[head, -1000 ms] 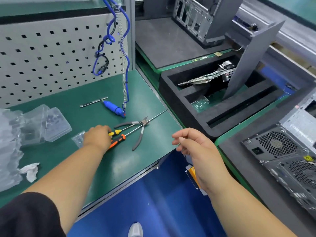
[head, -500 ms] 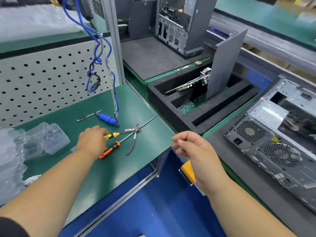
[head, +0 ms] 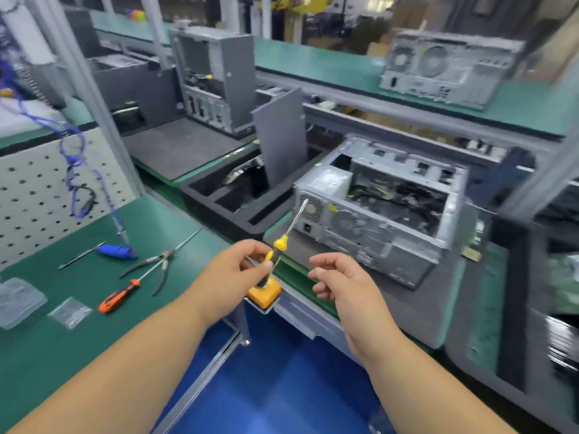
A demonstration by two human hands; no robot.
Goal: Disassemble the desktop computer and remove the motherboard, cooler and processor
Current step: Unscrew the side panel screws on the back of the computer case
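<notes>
My left hand [head: 233,272] grips the yellow-and-black handle of a screwdriver [head: 283,241], lifted off the bench with its shaft pointing up and away toward the computer. My right hand [head: 340,277] hovers just right of the handle, fingers loosely curled and holding nothing. The grey desktop computer case [head: 380,208] lies on its side on a dark foam mat [head: 404,296] right of centre, its open side facing up, with cables and parts showing inside. The view is motion-blurred.
On the green bench [head: 94,333] at left lie an orange-handled screwdriver [head: 120,294], pliers [head: 153,266], a blue tool [head: 116,251] on a coiled cord and a small clear bag [head: 69,311]. A black foam tray [head: 232,203] holds boards. Other cases [head: 216,79] stand behind.
My left hand has picked up the yellow-handled screwdriver from the bench and brought it right, in front of me. The view has swung right toward the computer case.
</notes>
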